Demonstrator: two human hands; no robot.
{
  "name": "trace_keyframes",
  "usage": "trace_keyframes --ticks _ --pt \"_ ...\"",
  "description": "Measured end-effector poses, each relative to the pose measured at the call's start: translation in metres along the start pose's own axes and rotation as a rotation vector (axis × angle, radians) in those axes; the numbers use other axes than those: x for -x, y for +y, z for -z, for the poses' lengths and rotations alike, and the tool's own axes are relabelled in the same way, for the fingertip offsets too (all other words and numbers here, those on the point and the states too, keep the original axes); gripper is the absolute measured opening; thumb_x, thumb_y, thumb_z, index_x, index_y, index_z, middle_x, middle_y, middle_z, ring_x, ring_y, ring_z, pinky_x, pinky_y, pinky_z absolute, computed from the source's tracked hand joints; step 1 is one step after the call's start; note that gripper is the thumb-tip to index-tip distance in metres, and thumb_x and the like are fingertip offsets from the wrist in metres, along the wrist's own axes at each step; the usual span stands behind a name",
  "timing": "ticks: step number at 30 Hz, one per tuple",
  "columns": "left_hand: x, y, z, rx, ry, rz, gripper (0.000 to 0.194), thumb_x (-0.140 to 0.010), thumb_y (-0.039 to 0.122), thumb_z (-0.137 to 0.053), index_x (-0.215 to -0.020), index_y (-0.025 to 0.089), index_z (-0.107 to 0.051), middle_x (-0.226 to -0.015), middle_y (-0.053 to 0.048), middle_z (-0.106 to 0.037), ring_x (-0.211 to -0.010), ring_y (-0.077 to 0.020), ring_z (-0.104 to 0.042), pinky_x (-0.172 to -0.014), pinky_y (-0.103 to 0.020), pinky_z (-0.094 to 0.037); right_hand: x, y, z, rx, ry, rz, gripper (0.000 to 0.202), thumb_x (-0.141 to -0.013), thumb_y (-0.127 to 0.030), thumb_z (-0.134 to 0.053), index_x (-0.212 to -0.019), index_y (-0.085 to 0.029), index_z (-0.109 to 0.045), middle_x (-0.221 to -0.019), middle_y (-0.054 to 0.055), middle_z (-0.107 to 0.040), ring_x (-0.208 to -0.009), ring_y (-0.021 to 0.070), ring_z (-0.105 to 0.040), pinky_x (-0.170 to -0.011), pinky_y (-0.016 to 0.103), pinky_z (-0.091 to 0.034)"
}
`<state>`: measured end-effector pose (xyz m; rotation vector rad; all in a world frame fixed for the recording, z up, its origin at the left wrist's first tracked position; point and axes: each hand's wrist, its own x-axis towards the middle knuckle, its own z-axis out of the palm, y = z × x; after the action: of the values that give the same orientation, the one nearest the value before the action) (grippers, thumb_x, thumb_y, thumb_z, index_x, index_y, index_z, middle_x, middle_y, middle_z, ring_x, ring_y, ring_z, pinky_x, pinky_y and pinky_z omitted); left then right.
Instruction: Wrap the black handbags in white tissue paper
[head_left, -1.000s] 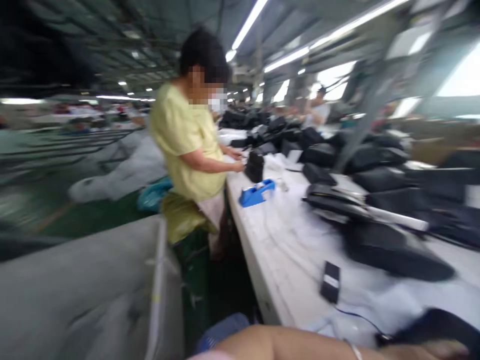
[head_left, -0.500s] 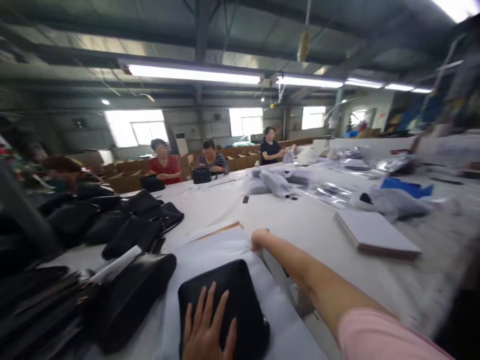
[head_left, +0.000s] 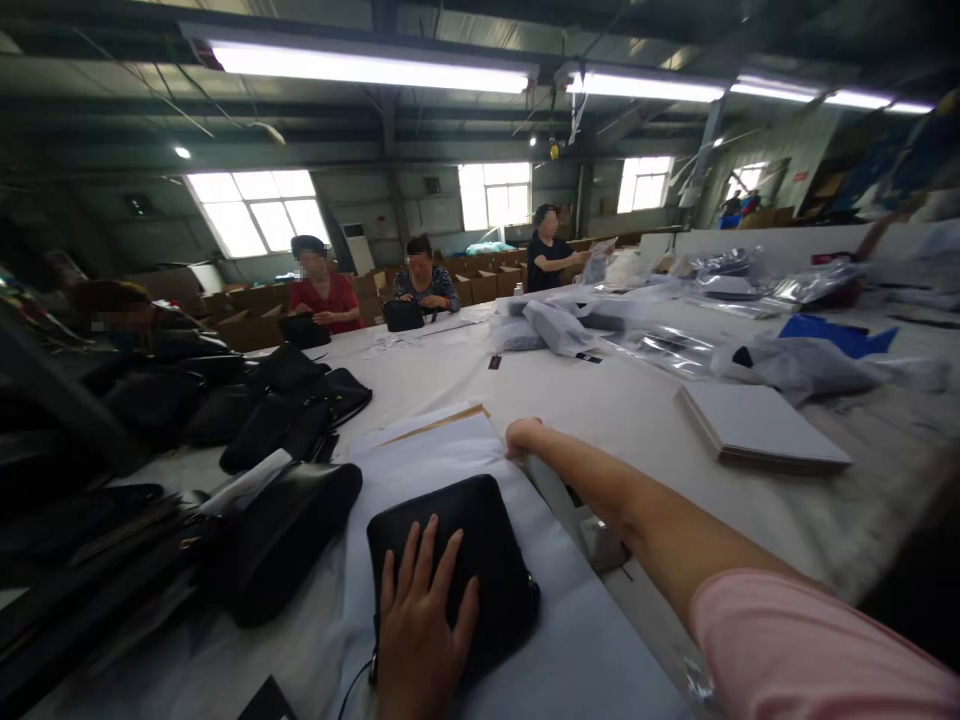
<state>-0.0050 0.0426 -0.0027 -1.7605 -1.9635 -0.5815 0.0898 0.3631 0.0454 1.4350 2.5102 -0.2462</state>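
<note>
A black leather bag (head_left: 480, 540) lies flat on a stack of white paper sheets (head_left: 442, 455) in front of me. My left hand (head_left: 424, 610) rests on the bag, fingers spread and palm down. Stretched forward, my right hand (head_left: 523, 437) is closed at the far right edge of the paper; its fingertips are hidden, and the sheet's edge runs into its grip. Left of the paper lies another black bag (head_left: 292, 540) with white paper sticking out of it.
Many black bags (head_left: 277, 420) are heaped at the left. To the right sit a stack of white boards (head_left: 765, 425), plastic bags (head_left: 559, 330) and a blue piece (head_left: 836, 336). Several people work across the table, one in a red shirt (head_left: 337, 300). A grey post (head_left: 67, 390) stands at left.
The view has tilted down slightly, so everything sits higher in the picture. My left hand stays on the bag, and my right hand remains at the paper's edge.
</note>
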Motion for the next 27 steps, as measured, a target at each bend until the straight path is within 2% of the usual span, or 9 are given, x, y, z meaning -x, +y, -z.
trace_keyframes --ticks 5,7,10,12,15,18,20,23,27 --pt "0.001 0.001 0.004 0.03 -0.061 0.03 0.053 -0.093 0.034 -0.052 -0.145 0.031 -0.043 -0.158 -0.005 -0.033 -0.145 -0.0307 -0.03 -0.115 -0.058 -0.028 -0.016 0.0 0.014 0.042 -0.053 0.013 0.051 -0.083 -0.052 -0.068 -0.116 -0.014 -0.068 -0.113 0.014 -0.07 -0.104 0.0271 -0.066 -0.096 0.047 -0.049" --pt "0.001 0.001 0.005 0.043 -0.074 0.047 0.054 -0.093 0.034 -0.053 -0.146 0.031 -0.042 -0.159 -0.004 -0.031 -0.145 -0.0307 -0.029 -0.116 -0.058 -0.027 -0.022 0.0 0.024 0.054 -0.002 0.043 0.054 -0.079 -0.052 -0.072 -0.114 -0.011 -0.071 -0.112 0.018 -0.07 -0.106 0.0322 -0.066 -0.095 0.045 -0.05" --pt "0.0 0.001 0.005 0.07 -0.088 0.057 0.056 -0.092 0.034 -0.053 -0.146 0.032 -0.041 -0.159 -0.004 -0.031 -0.145 -0.0309 -0.029 -0.116 -0.058 -0.027 -0.032 -0.006 0.031 0.056 0.123 0.144 0.048 -0.088 -0.045 -0.062 -0.123 -0.012 -0.067 -0.128 0.02 -0.063 -0.122 0.0359 -0.056 -0.102 0.045 -0.044" --pt "-0.001 0.002 0.004 0.09 -0.089 0.061 0.057 -0.091 0.033 -0.054 -0.146 0.031 -0.041 -0.158 -0.004 -0.032 -0.145 -0.0315 -0.03 -0.115 -0.059 -0.028 -0.038 -0.018 0.029 0.042 0.168 0.261 0.042 -0.094 -0.04 -0.054 -0.128 -0.017 -0.064 -0.137 0.014 -0.059 -0.128 0.031 -0.052 -0.108 0.04 -0.039" --pt "-0.002 0.003 0.007 0.137 -0.088 0.086 0.057 -0.09 0.033 -0.057 -0.146 0.031 -0.043 -0.157 -0.005 -0.034 -0.144 -0.0327 -0.033 -0.115 -0.06 -0.028 -0.046 -0.045 0.013 0.029 0.157 0.435 0.041 -0.093 -0.038 -0.056 -0.131 -0.023 -0.062 -0.142 0.007 -0.055 -0.132 0.0255 -0.048 -0.111 0.032 -0.036" --pt "-0.003 -0.005 0.017 0.263 -0.116 0.109 0.054 -0.091 0.034 -0.057 -0.143 0.032 -0.045 -0.155 -0.003 -0.039 -0.142 -0.0318 -0.035 -0.116 -0.06 -0.028 -0.054 -0.07 -0.006 0.026 0.142 0.525 0.053 -0.092 -0.038 -0.058 -0.141 -0.019 -0.051 -0.151 0.01 -0.044 -0.139 0.0273 -0.04 -0.114 0.035 -0.032" --pt "-0.008 -0.02 0.025 0.408 -0.151 0.151 0.048 -0.094 0.032 -0.053 -0.142 0.032 -0.047 -0.151 -0.002 -0.045 -0.14 -0.0271 -0.04 -0.116 -0.054 -0.032 -0.059 -0.083 -0.017 0.019 0.142 0.548 0.062 -0.092 -0.039 -0.057 -0.146 -0.014 -0.043 -0.155 0.015 -0.036 -0.142 0.0293 -0.034 -0.116 0.038 -0.03" --pt "-0.026 -0.059 0.028 0.599 -0.15 0.302 0.04 -0.099 0.029 -0.045 -0.138 0.028 -0.051 -0.146 -0.003 -0.052 -0.135 -0.0196 -0.047 -0.113 -0.041 -0.041 -0.064 -0.093 -0.03 -0.005 0.153 0.562 0.067 -0.094 -0.042 -0.054 -0.149 -0.008 -0.037 -0.158 0.018 -0.028 -0.145 0.0314 -0.027 -0.118 0.04 -0.026" --pt "-0.052 -0.119 0.002 0.629 -0.134 0.325 0.041 -0.101 0.037 -0.041 -0.138 0.024 -0.052 -0.15 -0.004 -0.047 -0.141 -0.02 -0.039 -0.118 -0.041 -0.032 -0.068 -0.098 -0.041 -0.038 0.185 0.539 0.069 -0.097 -0.044 -0.046 -0.151 -0.006 -0.03 -0.16 0.019 -0.021 -0.148 0.0318 -0.019 -0.119 0.043 -0.02"
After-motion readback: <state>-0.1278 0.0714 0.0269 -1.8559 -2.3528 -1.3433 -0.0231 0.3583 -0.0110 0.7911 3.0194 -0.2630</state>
